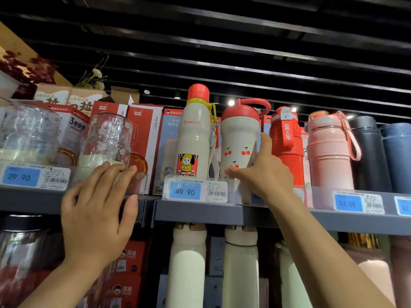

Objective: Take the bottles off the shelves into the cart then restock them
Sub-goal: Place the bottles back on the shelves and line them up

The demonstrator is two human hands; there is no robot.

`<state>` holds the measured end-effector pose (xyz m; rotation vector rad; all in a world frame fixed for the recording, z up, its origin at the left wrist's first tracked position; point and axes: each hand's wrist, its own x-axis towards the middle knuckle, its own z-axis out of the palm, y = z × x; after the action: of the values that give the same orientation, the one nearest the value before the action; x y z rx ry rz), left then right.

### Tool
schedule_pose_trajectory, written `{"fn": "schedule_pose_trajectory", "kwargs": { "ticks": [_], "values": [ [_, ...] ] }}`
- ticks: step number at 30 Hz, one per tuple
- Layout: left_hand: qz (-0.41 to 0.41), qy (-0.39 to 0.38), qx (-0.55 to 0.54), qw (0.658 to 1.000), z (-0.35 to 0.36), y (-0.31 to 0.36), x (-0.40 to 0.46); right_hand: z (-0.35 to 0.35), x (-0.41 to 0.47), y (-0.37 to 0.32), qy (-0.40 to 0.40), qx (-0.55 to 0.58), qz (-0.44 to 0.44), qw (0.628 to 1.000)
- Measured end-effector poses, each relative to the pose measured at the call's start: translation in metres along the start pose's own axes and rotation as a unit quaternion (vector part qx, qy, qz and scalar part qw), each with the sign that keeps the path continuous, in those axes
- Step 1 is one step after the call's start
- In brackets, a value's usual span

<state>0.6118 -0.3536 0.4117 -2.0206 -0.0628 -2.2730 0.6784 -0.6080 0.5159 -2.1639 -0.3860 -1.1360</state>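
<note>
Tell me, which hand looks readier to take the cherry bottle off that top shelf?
The right hand: it is open against the cherry bottle, thumb up its side. The left hand rests flat on the shelf edge, further left.

On the upper shelf [222,213] five bottles are standing upright in a row w/ a dark one beside: tall cream bottle [194,138] w/ red cap and yellow cartoon, cherry bottle [239,143] w/ red loop lid, red bottle [287,145], pink bottle [329,152] w/ strap, black bottle [369,156]. Below, cream bottles [186,267] are standing side by side.
</note>
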Motion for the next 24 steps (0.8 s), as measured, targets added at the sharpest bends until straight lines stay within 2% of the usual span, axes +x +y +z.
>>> {"fn": "schedule_pose_trajectory", "kwargs": {
  "ticks": [9,13,18,24],
  "values": [
    [-0.006,-0.020,0.003,1.000,-0.002,0.000,0.000,0.003,0.003,-0.003,-0.002,0.008,0.027,1.000],
    [-0.005,-0.021,0.000,1.000,-0.003,0.001,0.000,-0.002,0.004,-0.002,-0.048,0.004,0.016,0.999],
    [-0.003,-0.017,-0.002,1.000,-0.002,0.001,0.001,-0.012,0.010,0.001,-0.115,0.112,0.017,0.987],
    [0.002,-0.002,0.001,1.000,0.000,0.000,0.000,-0.006,0.008,0.001,-0.088,0.045,0.019,0.995]
  ]
}}
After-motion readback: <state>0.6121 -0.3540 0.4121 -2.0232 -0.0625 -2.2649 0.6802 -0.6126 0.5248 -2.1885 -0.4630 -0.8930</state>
